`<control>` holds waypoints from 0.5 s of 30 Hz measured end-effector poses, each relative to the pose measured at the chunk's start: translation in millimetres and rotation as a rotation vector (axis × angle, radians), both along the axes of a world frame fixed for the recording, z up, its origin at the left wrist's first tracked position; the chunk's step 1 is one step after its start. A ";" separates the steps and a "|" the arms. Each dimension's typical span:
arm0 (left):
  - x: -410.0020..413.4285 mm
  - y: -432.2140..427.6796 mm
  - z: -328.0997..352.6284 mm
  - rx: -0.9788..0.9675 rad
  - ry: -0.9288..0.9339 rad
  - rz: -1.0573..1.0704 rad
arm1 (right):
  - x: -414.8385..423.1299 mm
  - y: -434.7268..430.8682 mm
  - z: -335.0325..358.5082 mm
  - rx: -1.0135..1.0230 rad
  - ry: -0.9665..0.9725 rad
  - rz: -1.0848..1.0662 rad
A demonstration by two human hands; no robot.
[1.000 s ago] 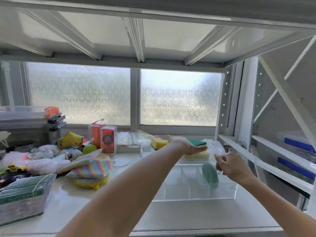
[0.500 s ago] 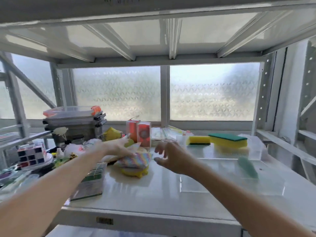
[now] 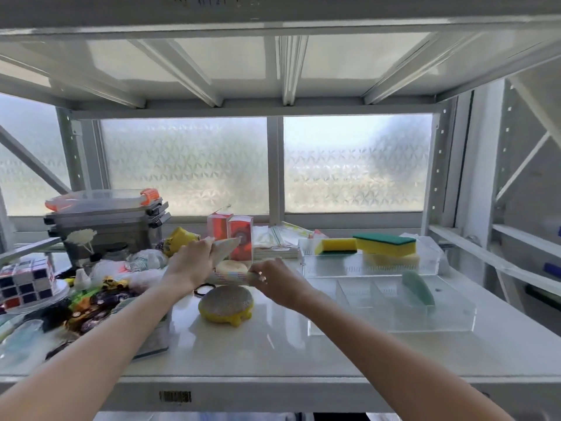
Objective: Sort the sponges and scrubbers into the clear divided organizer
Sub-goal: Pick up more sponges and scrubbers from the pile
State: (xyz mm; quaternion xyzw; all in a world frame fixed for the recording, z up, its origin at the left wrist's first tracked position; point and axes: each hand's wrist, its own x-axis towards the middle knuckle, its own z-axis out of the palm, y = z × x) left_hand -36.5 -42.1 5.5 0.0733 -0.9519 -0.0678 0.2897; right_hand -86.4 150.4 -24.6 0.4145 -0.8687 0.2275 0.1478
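Sponges and scrubbers are, by my reading, only partly sorted. Largest in play, the clear divided plastic organizer (image 3: 391, 317) sits at lower right of the frame on the white shelf (image 3: 303, 347), with one teal oval scrubber (image 3: 419, 288) standing in a right-hand compartment and the other compartments apparently bare. Behind it, at centre right, a second clear tray (image 3: 368, 264) carries a yellow sponge with green pad (image 3: 385, 246) stacked on a pale bristly block, and a smaller yellow-and-green sponge (image 3: 335, 246) beside it; whether that tray belongs to the organizer I cannot tell. Still loose at centre frame is the round grey-topped yellow scrubber (image 3: 226, 303). Just above it, my left hand (image 3: 191, 265) and right hand (image 3: 274, 282) close their fingers on the two ends of a flat, faintly striped packet (image 3: 226, 276), its contents blurred. A pale round sponge (image 3: 233, 265) behind is half hidden. Clutter at left, including a multicoloured puzzle cube (image 3: 27, 282), may conceal more.
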 end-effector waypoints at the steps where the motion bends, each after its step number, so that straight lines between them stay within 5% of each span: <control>1: 2.6 4.4 7.2 0.012 0.067 -0.021 | 3.6 7.2 9.0 -0.028 0.037 0.008; 7: 2.9 43.2 53.6 0.073 0.406 -0.200 | -4.9 100.3 76.2 -0.185 0.226 -0.082; 15: -37.6 145.0 52.6 0.238 0.384 -0.414 | -48.4 176.0 87.0 -0.178 0.178 -0.350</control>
